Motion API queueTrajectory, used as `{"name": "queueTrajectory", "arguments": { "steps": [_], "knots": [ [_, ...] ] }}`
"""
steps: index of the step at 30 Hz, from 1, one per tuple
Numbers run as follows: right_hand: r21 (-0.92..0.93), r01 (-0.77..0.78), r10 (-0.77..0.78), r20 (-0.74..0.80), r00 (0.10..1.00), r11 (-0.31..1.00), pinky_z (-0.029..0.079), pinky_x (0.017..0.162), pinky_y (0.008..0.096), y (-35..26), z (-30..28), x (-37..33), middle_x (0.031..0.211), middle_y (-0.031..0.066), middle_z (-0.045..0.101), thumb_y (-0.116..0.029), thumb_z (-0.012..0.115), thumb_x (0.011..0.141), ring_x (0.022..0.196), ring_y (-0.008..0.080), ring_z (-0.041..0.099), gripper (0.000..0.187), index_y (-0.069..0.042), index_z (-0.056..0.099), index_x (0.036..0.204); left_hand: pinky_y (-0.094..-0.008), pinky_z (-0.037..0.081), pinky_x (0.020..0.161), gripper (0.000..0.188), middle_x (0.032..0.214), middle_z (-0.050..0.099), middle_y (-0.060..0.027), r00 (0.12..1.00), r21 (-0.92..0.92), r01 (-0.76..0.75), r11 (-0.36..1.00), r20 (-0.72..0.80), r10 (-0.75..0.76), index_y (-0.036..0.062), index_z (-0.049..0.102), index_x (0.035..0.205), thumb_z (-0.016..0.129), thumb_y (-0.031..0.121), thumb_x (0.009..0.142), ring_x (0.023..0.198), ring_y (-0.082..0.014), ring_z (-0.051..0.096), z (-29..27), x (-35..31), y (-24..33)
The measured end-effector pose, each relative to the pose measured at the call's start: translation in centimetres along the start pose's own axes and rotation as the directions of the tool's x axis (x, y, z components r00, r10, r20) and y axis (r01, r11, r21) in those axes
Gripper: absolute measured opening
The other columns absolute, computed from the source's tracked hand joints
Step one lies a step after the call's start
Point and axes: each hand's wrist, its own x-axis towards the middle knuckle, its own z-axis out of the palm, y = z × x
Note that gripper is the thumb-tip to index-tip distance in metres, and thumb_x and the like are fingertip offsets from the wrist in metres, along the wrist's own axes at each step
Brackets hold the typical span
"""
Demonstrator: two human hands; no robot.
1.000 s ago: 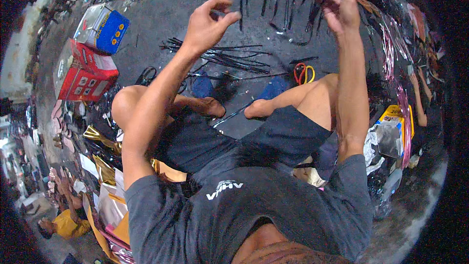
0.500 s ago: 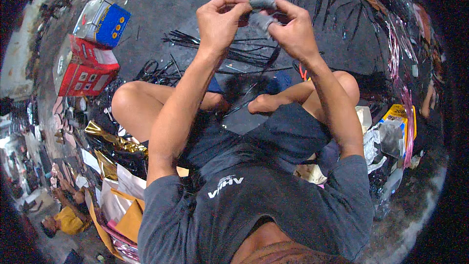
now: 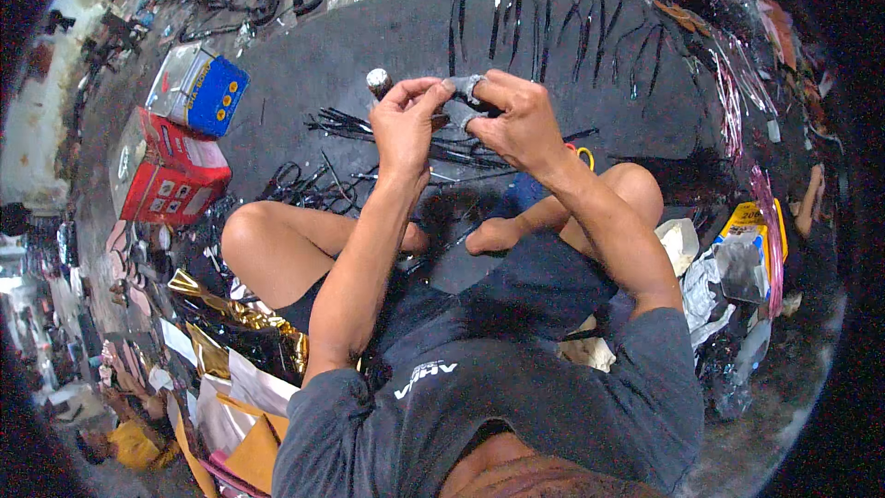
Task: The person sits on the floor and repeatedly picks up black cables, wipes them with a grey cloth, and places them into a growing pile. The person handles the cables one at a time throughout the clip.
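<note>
Left hand (image 3: pixel 403 134) and right hand (image 3: pixel 521 124), bent-fingered, tip to tip, perhaps touching

Workshop, by the look of it — work done at floor level. Black strips (image 3: pixel 495 32) laid out in a row on the dark floor (image 3: pixel 286 65), a loose bundle (image 3: pixel 343 122) of more nearby. Around: gold foil (image 3: pixel 207 292), shiny pink strips (image 3: pixel 772 249), scattered pinkish pieces (image 3: pixel 118 249), blue-sided tin (image 3: pixel 218 97), red box (image 3: pixel 172 171). Another person (image 3: pixel 138 444), in yellow — low among the clutter.
</note>
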Motion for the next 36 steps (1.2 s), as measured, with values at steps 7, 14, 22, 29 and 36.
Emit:
{"name": "queueTrajectory", "arguments": {
  "steps": [7, 14, 22, 29, 36],
  "knots": [
    [0.098, -0.002, 0.011, -0.084, 0.996, 0.995, 0.046, 0.055, 0.0400, -0.7, -0.7, 0.4, 0.069, 0.0124, 0.053, -0.013, 0.068, 0.064, 0.061, 0.0304, 0.057, 0.018, 0.000, 0.058, 0.072, -0.0220, 0.047, 0.063, 0.015, 0.086, 0.065, 0.0009, 0.984, -0.323, 0.092, 0.942, 0.173, -0.037, 0.0055, 0.066, 0.100, 0.067, 0.012, 0.086, 0.075, -0.0072, 0.059, -0.2, -0.3, -0.2],
    [0.154, -0.007, 0.018, -0.074, 0.997, 0.988, 0.044, 0.053, 0.0381, -1.2, -1.3, 0.3, 0.064, 0.0117, 0.052, -0.008, 0.065, 0.063, 0.058, 0.0283, 0.056, 0.013, 0.001, 0.057, 0.069, -0.0239, 0.048, 0.062, 0.007, 0.078, 0.065, -0.0023, 0.993, -0.237, 0.002, 0.972, 0.112, 0.025, 0.0031, 0.067, 0.088, 0.070, 0.009, 0.084, 0.068, -0.0110, 0.060, -0.6, 0.7, 0.9],
    [0.088, -0.032, 0.028, 0.056, 0.998, 0.996, 0.041, 0.051, 0.0312, -0.9, -5.4, -0.8, 0.064, 0.0103, 0.055, -0.002, 0.059, 0.062, 0.054, 0.0203, 0.054, 0.017, 0.001, 0.065, 0.078, -0.0197, 0.044, 0.054, 0.015, 0.075, 0.063, -0.0069, 0.995, -0.079, -0.102, 0.992, 0.012, 0.103, 0.0015, 0.064, 0.089, 0.069, 0.014, 0.084, 0.058, -0.0108, 0.055, -10.1, 6.9, 11.5],
    [0.051, -0.185, 0.171, 0.208, 0.963, 0.981, 0.045, 0.059, 0.0260, 0.4, -9.8, -4.3, 0.073, 0.0096, 0.065, 0.002, 0.058, 0.067, 0.062, 0.0165, 0.060, 0.023, 0.001, 0.071, 0.087, -0.0207, 0.050, 0.056, 0.015, 0.074, 0.063, -0.0047, 0.972, -0.065, 0.030, 0.997, -0.230, -0.044, 0.0033, 0.064, 0.085, 0.072, 0.017, 0.084, 0.064, -0.0125, 0.060, -20.3, 12.7, 12.7],
    [0.031, -0.310, 0.298, 0.204, 0.933, 0.950, 0.043, 0.054, 0.0300, 2.5, -12.2, -6.4, 0.064, 0.0114, 0.059, -0.001, 0.058, 0.064, 0.057, 0.0148, 0.057, 0.015, 0.002, 0.065, 0.077, -0.0213, 0.045, 0.044, 0.018, 0.070, 0.064, -0.0065, 0.912, 0.049, 0.119, 0.992, -0.401, -0.090, 0.0040, 0.063, 0.080, 0.075, 0.018, 0.080, 0.050, -0.0144, 0.059, -23.7, 16.6, 9.5]
  ]
}}
